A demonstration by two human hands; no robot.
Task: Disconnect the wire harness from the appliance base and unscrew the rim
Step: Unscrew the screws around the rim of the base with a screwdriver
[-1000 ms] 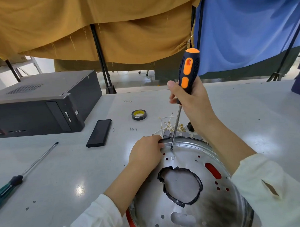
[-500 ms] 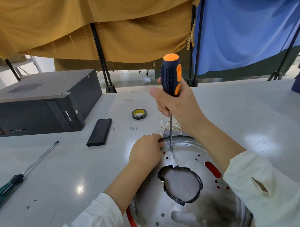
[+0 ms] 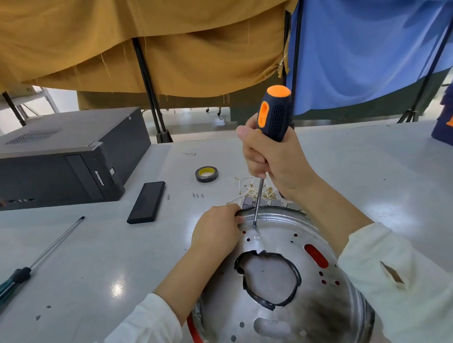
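Single head-worn wide-angle view, facing forward and down over a grey table (image 3: pixel 94 253), close above the left hand (image 3: pixel 216 229), right hand (image 3: pixel 273 159) and metal appliance base (image 3: pixel 275 285), curtains (image 3: pixel 164 45) beyond, straight edges bowed near frame borders

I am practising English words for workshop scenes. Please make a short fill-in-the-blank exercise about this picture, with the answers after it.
1. The right hand grips a screwdriver whose handle is black and ____.
2. The left hand holds the far rim of the ____ appliance base.
3. The roll of tape lies on the ____.

Answers: orange; metal; table
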